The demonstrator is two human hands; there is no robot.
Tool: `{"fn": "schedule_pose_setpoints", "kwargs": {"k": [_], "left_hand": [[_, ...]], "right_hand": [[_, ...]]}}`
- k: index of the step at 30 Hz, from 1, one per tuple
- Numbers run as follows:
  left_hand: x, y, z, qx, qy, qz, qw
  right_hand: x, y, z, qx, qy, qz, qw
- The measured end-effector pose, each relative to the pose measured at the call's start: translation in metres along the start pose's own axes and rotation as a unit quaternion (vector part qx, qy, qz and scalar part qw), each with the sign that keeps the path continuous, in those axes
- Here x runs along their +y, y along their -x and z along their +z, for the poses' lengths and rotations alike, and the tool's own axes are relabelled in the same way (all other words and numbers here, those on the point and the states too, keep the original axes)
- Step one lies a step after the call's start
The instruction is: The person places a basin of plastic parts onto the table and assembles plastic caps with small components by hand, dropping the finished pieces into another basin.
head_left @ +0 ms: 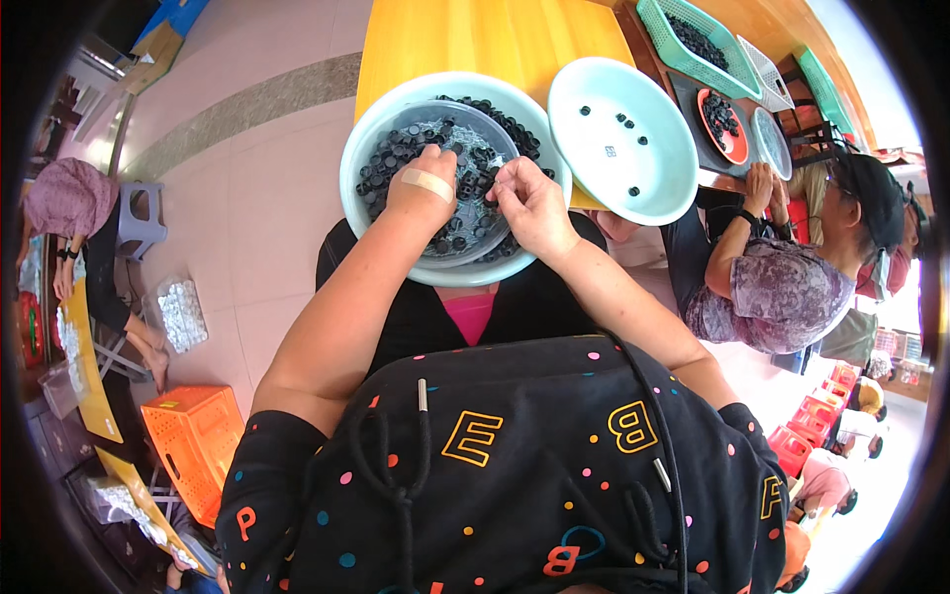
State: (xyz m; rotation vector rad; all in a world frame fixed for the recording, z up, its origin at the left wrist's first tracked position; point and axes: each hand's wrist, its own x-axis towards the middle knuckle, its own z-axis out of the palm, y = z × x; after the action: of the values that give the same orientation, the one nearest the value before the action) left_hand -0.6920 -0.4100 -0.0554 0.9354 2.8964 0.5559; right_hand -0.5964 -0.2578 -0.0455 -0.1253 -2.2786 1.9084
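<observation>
On my lap, against the yellow table, rests a pale mint basin (350,188) with small black round caps (524,139) in it. Inside it sits a smaller clear bowl (473,107) holding more black caps among thin, clear, thread-like bits (430,129). My left hand (421,198), with a tan bandage (427,183) across its back, is closed over the clear bowl; whatever its fingers hold is hidden. At the bowl's right side my right hand (536,210) pinches thumb and forefinger together on what looks like a small black cap.
Right of my basin, a second mint basin (614,193) holds a few black caps. Beyond it stand an orange-red plate (737,148) and a green basket (648,15), both with black pieces. A seated co-worker (772,287) is at right. An orange crate (203,421) stands lower left.
</observation>
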Motion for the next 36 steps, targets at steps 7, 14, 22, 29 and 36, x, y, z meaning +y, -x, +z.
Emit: {"fn": "schedule_pose_setpoints", "kwargs": {"k": [7,14,22,29,36], "left_hand": [[0.017,0.013,-0.022,-0.060,0.390,-0.140,0.908],[0.018,0.031,-0.020,-0.094,0.709,-0.185,0.674],[0.023,0.036,-0.021,-0.096,0.709,-0.182,0.675],[0.028,0.037,-0.023,-0.082,0.673,-0.185,0.712],[0.027,0.038,-0.019,-0.073,0.642,-0.172,0.743]], "right_hand": [[-0.004,0.003,-0.002,-0.004,0.031,0.010,0.999],[-0.015,0.007,0.004,0.021,0.097,-0.080,0.992],[-0.013,0.009,0.000,0.034,0.151,-0.084,0.984],[-0.018,0.010,0.001,0.035,0.188,-0.108,0.976],[-0.022,0.011,0.002,0.027,0.253,-0.214,0.943]]}}
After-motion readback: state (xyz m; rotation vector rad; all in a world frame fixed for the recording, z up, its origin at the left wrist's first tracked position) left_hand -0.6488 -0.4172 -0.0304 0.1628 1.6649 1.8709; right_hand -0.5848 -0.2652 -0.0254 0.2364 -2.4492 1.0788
